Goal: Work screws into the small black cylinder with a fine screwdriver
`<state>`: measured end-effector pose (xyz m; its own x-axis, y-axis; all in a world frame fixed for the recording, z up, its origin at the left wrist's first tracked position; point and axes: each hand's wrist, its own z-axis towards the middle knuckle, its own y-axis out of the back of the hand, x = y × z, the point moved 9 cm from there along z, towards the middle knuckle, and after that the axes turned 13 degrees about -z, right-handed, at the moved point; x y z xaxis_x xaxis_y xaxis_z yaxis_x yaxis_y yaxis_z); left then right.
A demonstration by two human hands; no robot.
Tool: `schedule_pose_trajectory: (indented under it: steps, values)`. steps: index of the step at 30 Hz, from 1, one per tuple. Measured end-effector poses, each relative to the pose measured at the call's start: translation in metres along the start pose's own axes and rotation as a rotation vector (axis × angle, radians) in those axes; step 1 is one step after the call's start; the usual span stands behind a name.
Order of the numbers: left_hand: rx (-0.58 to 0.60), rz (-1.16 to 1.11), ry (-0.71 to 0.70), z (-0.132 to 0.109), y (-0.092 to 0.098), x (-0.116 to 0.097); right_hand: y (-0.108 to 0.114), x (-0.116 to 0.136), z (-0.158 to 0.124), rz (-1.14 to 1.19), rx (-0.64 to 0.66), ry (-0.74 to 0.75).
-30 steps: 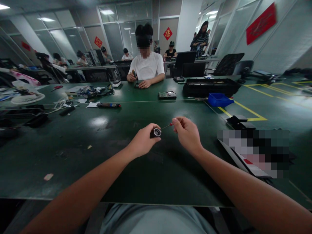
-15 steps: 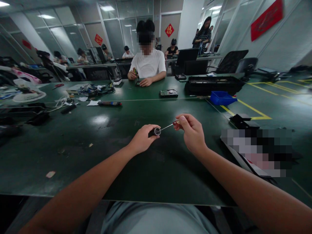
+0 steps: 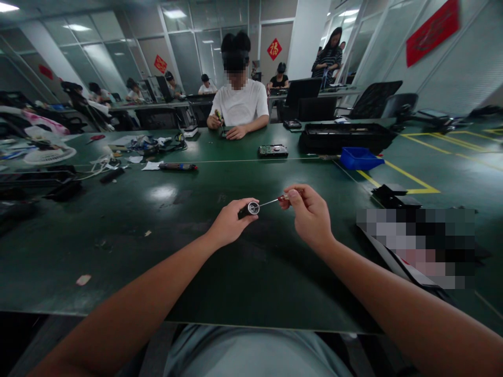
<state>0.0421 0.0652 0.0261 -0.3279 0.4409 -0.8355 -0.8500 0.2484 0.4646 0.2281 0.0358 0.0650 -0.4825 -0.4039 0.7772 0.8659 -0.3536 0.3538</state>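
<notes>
Forearms (image 3: 157, 285), both bare, reach forward from me in the head view, over a broad, glossy, dark green tabletop (image 3: 137, 246). I hold a short black cylinder with a silver-rimmed round end (image 3: 253, 208) in my left hand (image 3: 228, 224), thumb below and fingers above, so my grip there is closed around its body and the round end faces toward me and to the right. The cylinder is up in front of me, near the middle of the view. My right hand (image 3: 312, 214) pinches a slim screwdriver with a translucent red handle and thin metal shaft (image 3: 283, 198) between thumb and fingers. Its shaft slants down to the left and ends at the cylinder's round face; how far in the tip sits, I cannot tell. Beyond my hands lies a flat rectangular device with a green circuit board (image 3: 272, 151), and right of that a blue plastic bin (image 3: 360, 158) stands in front of a long black tray (image 3: 346, 137). Left of it, a dark pen-shaped tool with a red end (image 3: 178, 166) lies beside white paper (image 3: 151, 166). Across from me, a co-worker in a white T-shirt (image 3: 239, 104) grips a yellow-and-dark handled tool (image 3: 219, 113).
</notes>
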Motion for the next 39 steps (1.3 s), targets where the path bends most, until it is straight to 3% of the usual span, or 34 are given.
schedule_pose_trajectory:
  steps: [6,14,25,32,39]
  values:
    - [-0.004,-0.003,-0.001,0.0,0.0,-0.002,0.0,0.001,0.001,-0.028,0.003,-0.003]
    - [-0.037,0.034,-0.052,0.0,0.004,-0.003,0.012,0.015,0.0,-0.361,-0.066,0.042]
    - [-0.024,0.07,-0.107,0.0,0.004,-0.003,0.0,0.036,-0.005,-0.282,0.048,0.284]
    - [-0.022,0.076,-0.086,0.0,0.002,-0.003,-0.001,0.028,-0.006,-0.311,0.039,0.181]
    - [-0.06,0.062,-0.041,0.002,0.009,-0.002,-0.012,-0.011,0.0,0.106,0.05,-0.108]
